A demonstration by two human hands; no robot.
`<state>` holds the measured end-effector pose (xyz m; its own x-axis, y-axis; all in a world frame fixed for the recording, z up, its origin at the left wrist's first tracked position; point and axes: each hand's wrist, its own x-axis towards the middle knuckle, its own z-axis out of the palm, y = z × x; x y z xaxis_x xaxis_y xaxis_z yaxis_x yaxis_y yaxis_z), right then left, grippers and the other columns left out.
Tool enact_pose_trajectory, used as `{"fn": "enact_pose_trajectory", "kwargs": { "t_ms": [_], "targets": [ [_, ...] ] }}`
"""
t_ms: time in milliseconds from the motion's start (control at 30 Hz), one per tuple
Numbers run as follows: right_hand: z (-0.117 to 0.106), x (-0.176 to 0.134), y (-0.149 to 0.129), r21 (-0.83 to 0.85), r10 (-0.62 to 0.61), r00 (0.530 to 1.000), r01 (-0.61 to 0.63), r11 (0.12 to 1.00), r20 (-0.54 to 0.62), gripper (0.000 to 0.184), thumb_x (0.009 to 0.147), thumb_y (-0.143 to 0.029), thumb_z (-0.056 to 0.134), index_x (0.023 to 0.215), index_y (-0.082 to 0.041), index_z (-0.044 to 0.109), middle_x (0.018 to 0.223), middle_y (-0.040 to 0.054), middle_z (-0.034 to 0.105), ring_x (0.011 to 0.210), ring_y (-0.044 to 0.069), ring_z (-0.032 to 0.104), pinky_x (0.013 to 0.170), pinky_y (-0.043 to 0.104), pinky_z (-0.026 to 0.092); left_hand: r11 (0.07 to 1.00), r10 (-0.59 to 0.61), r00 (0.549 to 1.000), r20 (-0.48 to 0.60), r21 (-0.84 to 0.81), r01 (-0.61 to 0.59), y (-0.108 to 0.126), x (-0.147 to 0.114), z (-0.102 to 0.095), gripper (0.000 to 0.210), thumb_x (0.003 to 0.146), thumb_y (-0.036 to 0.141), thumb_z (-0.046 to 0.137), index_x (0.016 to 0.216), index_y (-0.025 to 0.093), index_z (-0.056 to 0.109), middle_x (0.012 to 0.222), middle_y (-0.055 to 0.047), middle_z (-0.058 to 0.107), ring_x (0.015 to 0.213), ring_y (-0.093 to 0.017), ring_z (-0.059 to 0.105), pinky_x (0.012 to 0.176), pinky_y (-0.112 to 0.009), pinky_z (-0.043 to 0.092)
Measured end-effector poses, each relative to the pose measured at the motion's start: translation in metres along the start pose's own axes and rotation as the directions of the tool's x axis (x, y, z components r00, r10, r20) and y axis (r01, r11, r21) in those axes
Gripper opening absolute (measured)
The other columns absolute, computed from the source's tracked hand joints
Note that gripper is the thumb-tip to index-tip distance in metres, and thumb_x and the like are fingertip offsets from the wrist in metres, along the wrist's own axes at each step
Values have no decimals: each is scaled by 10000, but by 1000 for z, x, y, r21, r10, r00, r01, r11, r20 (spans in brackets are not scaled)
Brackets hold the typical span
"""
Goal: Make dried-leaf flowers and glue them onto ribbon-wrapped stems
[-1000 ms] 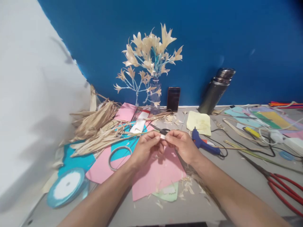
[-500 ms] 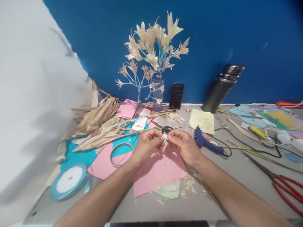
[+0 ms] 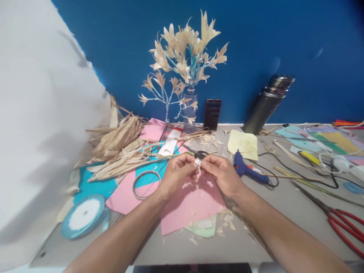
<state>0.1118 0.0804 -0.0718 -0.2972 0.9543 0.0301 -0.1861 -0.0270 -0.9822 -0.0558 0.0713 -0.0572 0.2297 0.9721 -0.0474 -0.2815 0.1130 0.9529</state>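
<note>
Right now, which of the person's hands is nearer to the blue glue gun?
The right hand: it is just left of the blue glue gun, not visibly touching it. The left hand is farther left, across the small white piece both hands pinch.

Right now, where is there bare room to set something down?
The grey tabletop shows bare between the right forearm and the red-handled metal scissors. Another strip, with few pale shavings, lies between the large pink paper sheet and the front edge. Crowded: the left, with dry beige husks.

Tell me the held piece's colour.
The held piece is white; it shows in the head view.
</note>
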Motion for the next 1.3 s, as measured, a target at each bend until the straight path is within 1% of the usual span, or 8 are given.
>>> {"fn": "enact_pose_trajectory", "kwargs": {
  "t_ms": [167, 333, 400, 567, 733, 867, 1100, 1300],
  "targets": [
    [3, -2, -1, 47, 27, 999, -29, 998, 47, 281, 807, -421, 769, 706, -179, 670, 659, 0, 643, 601, 126, 548, 620, 268, 406, 1000, 1, 1000, -15, 0, -1, 1, -1, 1, 109, 717, 199, 691, 689, 150, 597, 573, -5, 642, 504, -97, 558, 541, -217, 451],
    [-2, -1, -4, 140, -16, 998, 6, 990, 68, 429, 820, -601, 682, 781, -174, 712, 712, 44, 661, 649, 164, 558, 638, 296, 427, 997, -43, 996, -81, -72, 37, 4, 0, -1, 91, 680, 195, 672, 666, 161, 589, 516, 20, 604, 460, -82, 524, 500, -195, 412],
    [-4, -1, -5, 115, -23, 998, 16, 993, 55, 469, 837, -633, 641, 822, -171, 721, 735, 60, 677, 665, 181, 577, 636, 308, 431, 998, -41, 996, -85, -55, 36, 4, 0, -1, 98, 672, 197, 678, 653, 161, 589, 507, 22, 599, 449, -79, 514, 496, -197, 408],
    [-2, -2, -5, -78, -27, 999, 29, 997, 21, 334, 779, -498, 767, 760, -177, 680, 678, 10, 640, 617, 146, 538, 612, 286, 392, 995, -40, 999, -19, 86, 42, 1, -1, 1, 129, 708, 220, 690, 654, 161, 589, 511, 3, 611, 446, -96, 526, 468, -212, 378],
    [0, 0, -2, 78, 52, 999, -52, 996, -3, 279, 776, -415, 781, 692, -182, 653, 602, -19, 587, 570, 115, 475, 582, 268, 340, 999, -31, 998, 51, 45, 29, 2, -3, 2, 158, 733, 268, 731, 776, 140, 648, 641, -25, 673, 522, -114, 588, 540, -242, 453],
    [0, 0, -1, 121, 82, 996, -85, 989, 32, 282, 785, -397, 769, 666, -180, 634, 584, -18, 575, 555, 111, 447, 569, 270, 313, 994, 18, 1000, 11, 104, -19, 1, -3, 2, 141, 737, 244, 730, 776, 142, 640, 636, -19, 671, 506, -110, 577, 515, -238, 440],
    [1, -3, -3, -34, 65, 998, -65, 997, -13, 336, 805, -442, 734, 649, -185, 584, 535, -46, 450, 521, 104, 343, 520, 271, 227, 974, 4, 999, -36, 226, 4, 1, -4, 3, 127, 757, 264, 697, 743, 153, 639, 605, -20, 665, 477, -116, 580, 473, -227, 432],
    [2, -3, -5, -82, 72, 997, -75, 994, -42, 352, 784, -466, 740, 639, -187, 581, 529, -50, 443, 519, 104, 336, 518, 270, 231, 967, -8, 999, -54, 255, 22, 4, -4, 5, 130, 747, 272, 695, 722, 157, 639, 603, -23, 669, 463, -121, 591, 449, -222, 440]
  ]
}}
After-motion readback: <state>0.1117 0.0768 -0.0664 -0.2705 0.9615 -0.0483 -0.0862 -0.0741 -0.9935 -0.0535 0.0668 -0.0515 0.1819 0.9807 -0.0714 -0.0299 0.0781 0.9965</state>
